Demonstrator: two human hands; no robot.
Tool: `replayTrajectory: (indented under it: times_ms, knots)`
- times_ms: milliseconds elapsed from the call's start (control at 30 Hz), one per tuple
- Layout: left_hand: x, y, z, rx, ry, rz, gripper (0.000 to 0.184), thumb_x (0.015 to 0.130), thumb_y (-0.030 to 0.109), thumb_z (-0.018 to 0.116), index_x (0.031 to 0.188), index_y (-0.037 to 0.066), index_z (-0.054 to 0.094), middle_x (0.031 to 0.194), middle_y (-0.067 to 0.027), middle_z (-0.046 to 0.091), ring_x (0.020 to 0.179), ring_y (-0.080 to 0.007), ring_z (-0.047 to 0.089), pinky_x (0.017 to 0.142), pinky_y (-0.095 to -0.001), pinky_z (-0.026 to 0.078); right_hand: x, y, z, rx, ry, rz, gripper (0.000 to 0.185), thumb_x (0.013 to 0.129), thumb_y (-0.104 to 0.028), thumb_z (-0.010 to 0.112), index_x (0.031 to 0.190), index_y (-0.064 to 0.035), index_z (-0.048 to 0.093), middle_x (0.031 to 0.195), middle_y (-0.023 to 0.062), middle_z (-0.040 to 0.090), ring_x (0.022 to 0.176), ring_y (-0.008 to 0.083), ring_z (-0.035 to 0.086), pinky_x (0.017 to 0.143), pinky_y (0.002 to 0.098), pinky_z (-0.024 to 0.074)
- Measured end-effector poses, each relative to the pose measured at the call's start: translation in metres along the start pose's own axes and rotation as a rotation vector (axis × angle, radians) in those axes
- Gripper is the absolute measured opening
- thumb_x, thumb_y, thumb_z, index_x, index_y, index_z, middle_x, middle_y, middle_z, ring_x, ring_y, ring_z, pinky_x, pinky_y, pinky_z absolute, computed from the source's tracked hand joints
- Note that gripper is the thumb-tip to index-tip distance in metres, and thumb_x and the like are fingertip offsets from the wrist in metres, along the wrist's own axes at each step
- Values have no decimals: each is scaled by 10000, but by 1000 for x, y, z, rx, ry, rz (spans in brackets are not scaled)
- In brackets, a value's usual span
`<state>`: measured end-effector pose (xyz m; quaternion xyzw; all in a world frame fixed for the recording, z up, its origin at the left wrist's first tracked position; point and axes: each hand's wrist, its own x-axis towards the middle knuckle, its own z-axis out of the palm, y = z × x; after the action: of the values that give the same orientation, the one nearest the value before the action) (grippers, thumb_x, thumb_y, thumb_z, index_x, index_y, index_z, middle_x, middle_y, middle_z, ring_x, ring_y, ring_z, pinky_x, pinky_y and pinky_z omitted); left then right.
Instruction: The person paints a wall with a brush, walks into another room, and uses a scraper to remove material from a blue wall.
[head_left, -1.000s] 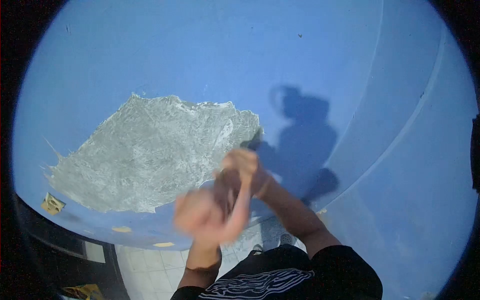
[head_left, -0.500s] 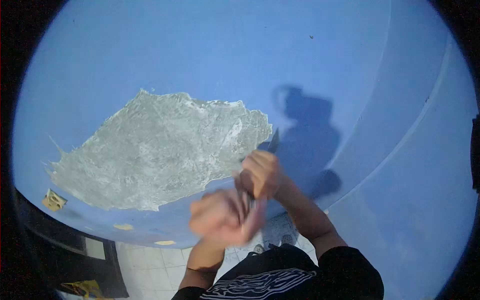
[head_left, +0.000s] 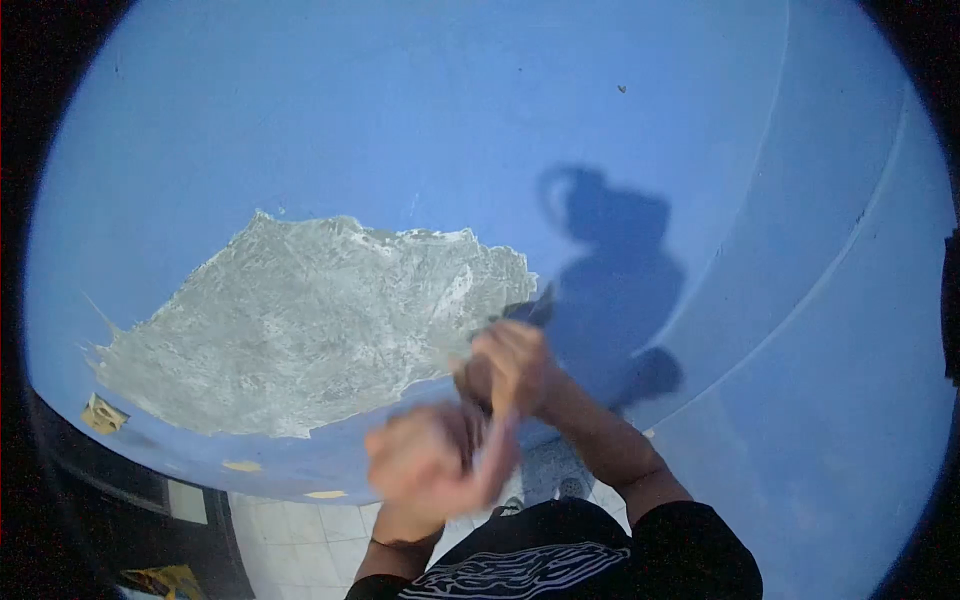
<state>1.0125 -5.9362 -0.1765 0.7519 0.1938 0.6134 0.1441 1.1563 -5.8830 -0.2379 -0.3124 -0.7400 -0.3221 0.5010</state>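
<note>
My right hand [head_left: 512,362] is closed around what looks like a putty knife [head_left: 538,308]. Its dark flat blade sticks out above my fingers, over the right end of the rough grey patch [head_left: 300,320] on the blue wall. Lower and to the left, my left hand [head_left: 425,455] is curled closed and smeared by motion. Its thumb side comes up close to the underside of my right hand; whether they touch I cannot tell. Whatever the left fingers hold is hidden.
The blue wall [head_left: 400,120] fills most of the view, with a corner line at right and my shadow on it. A yellowish box [head_left: 104,414] is fixed at lower left. Below are white floor tiles [head_left: 290,525] and a dark piece of furniture [head_left: 130,510].
The view has tilted slightly, so the grey patch sits lower. Both hands have shifted a little down and left, still close together, with the blade still over the patch's right end.
</note>
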Motion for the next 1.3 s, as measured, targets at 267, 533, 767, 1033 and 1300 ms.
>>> replayTrajectory:
  times_ms: [267, 533, 767, 1033, 1300]
  knots:
    - [3, 23, -5, 393, -178, 18, 410, 544, -5, 805, 542, 75, 403, 496, -52, 502, 466, -182, 580, 475, -264, 453, 18, -4, -1, 282, 94, -66, 293, 759, -86, 680, 585, -33, 451, 604, 52, 424, 480, 197, 451, 408, 323, 331]
    - [0, 23, -1, 240, -58, -77, 324, 760, 29, 680, 543, 68, 443, 546, -91, 585, 457, -158, 531, 478, -272, 423, 24, -12, -3, 341, 120, -133, 289, 793, -77, 657, 584, -47, 459, 590, 50, 393, 466, 193, 421, 423, 330, 348]
    - [-24, 33, -3, -23, 259, 40, 261, 789, 3, 662, 716, 52, 416, 532, -80, 493, 450, -141, 479, 501, -272, 440, 43, -28, -21, 307, 103, -157, 333, 703, 3, 682, 563, -36, 382, 567, 53, 403, 459, 169, 438, 401, 302, 348]
    - [-29, 37, -27, -227, 174, -257, 377, 818, 66, 682, 593, 47, 380, 528, -112, 535, 467, -167, 543, 486, -285, 445, 40, -16, -15, 266, 62, -158, 294, 697, 16, 673, 571, -39, 413, 552, 31, 373, 441, 167, 410, 385, 300, 326]
    - [-13, 19, -10, -196, 78, -14, 390, 649, -55, 689, 508, 79, 350, 495, -64, 506, 456, -172, 570, 476, -267, 458, 27, -18, -12, 197, 94, -88, 280, 746, -29, 669, 587, -37, 439, 555, 40, 384, 451, 177, 430, 398, 310, 344]
